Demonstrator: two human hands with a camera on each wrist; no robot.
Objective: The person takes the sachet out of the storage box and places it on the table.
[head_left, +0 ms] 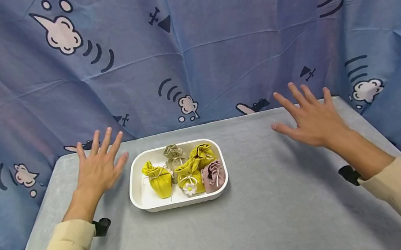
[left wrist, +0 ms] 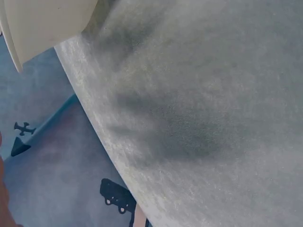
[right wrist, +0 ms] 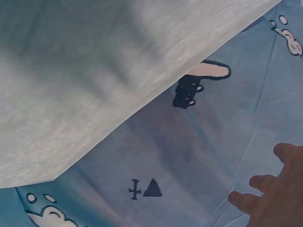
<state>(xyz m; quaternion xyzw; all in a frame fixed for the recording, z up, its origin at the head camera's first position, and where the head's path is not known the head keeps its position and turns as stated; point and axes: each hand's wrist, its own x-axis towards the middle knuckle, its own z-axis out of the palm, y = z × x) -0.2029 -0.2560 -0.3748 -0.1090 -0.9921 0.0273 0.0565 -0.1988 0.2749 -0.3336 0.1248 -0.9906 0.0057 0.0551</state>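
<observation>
Holding nothing, my left hand (head_left: 97,170) and right hand (head_left: 314,122) are hovering, fingers wide, near the table's (head_left: 265,220) far corners, and careless leftward-hand swinging could be knocking the tray (head_left: 194,201).

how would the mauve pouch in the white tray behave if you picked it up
The mauve pouch would probably squash when gripped, since its fabric is creased and folded. It seems unlikely to slip, as the cloth looks matte. Its weight is hard to judge, with any contents hidden.

Five pouches (head_left: 189,176) are sitting in a tray (head_left: 182,203) lying near the far edge of the worktop (head_left: 262,221).
</observation>
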